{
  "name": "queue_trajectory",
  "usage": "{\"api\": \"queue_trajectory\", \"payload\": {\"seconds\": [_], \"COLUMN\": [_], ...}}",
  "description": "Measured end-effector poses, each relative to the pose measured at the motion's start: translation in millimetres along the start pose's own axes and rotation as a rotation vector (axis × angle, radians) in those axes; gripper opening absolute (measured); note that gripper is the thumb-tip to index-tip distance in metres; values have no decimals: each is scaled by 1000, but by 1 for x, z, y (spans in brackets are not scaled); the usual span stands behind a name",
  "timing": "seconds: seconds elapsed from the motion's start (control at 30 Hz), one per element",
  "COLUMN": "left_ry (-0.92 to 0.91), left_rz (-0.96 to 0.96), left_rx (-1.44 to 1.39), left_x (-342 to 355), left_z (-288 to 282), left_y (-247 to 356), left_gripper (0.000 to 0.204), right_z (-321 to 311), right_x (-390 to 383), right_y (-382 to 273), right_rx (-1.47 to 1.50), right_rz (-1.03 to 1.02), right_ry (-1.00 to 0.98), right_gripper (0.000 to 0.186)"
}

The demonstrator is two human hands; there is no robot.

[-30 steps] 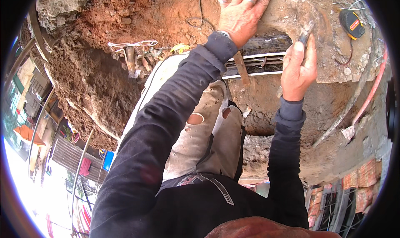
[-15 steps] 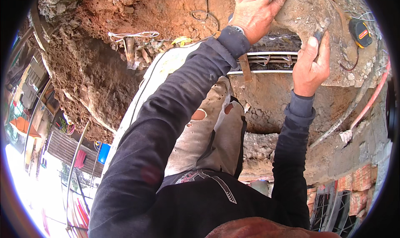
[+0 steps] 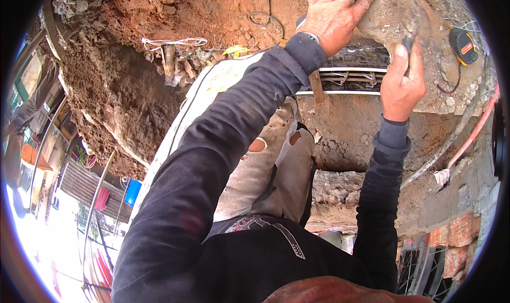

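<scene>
My left hand point(image 3: 330, 21) is open, its palm on the sandy ground ledge point(image 3: 374, 19) at the upper middle, with a ring and a wristband showing. Past it on the right, my right hand point(image 3: 404, 85) is closed round the dark handle of a trowel-like tool point(image 3: 408, 41). The tool's far end is smeared by motion over the ledge, so its exact shape is unclear. Below the hands, a rebar cage point(image 3: 350, 80) lies between two white strips in a trench. A rusty flat piece point(image 3: 316, 88) stands across its left end.
A black and yellow tape measure point(image 3: 463, 46) lies right of my right hand. Farther right run a pink hose point(image 3: 475, 130) and a grey pipe point(image 3: 438, 157). Broken earth point(image 3: 114, 98) rises at left. What looks like a person's leg point(image 3: 34, 106) shows at the far left edge.
The tool in my right hand has gone from fairly sharp to a blur over the ledge. My left hand stays on the ground. A leg-like shape has appeared at the far left.
</scene>
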State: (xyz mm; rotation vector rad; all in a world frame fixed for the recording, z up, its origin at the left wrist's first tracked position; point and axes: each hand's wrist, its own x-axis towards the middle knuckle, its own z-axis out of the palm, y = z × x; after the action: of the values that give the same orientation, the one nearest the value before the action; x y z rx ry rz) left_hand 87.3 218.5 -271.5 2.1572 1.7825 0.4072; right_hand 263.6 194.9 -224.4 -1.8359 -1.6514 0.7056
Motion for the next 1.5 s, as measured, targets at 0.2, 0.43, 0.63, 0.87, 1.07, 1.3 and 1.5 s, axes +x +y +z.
{"api": "queue_trajectory", "payload": {"seconds": [0.2, 0.43, 0.63, 0.87, 1.07, 1.3, 1.5], "left_ry": [-8, -29, 28, 113, 147, 116, 51], "left_rz": [3, 19, 13, 157, 20, -19, -431], "left_rx": [-8, -46, -121, 387, -81, -53, -603], "left_x": [3, 4, 13, 15, 52, 57, 33], "left_z": [-2, -6, -10, -3, 0, -3, -41], "left_y": [0, -3, 1, 5, 6, 9, 29], "left_gripper": [66, 64, 63, 47, 12, 8, 13], "right_z": [4, -9, -9, -15, -26, -34, -29], "right_x": [9, -11, -34, -61, -60, -60, -63], "right_y": [9, -15, -13, 13, 36, 55, 54], "right_rx": [-41, 225, 469, 440, 486, 485, 529], "right_rz": [-194, 236, 448, 470, 455, 417, 438], "right_ry": [-5, 39, 84, 103, 63, -7, 37], "right_gripper": [36, 42, 47, 47, 42, 39, 49]}}
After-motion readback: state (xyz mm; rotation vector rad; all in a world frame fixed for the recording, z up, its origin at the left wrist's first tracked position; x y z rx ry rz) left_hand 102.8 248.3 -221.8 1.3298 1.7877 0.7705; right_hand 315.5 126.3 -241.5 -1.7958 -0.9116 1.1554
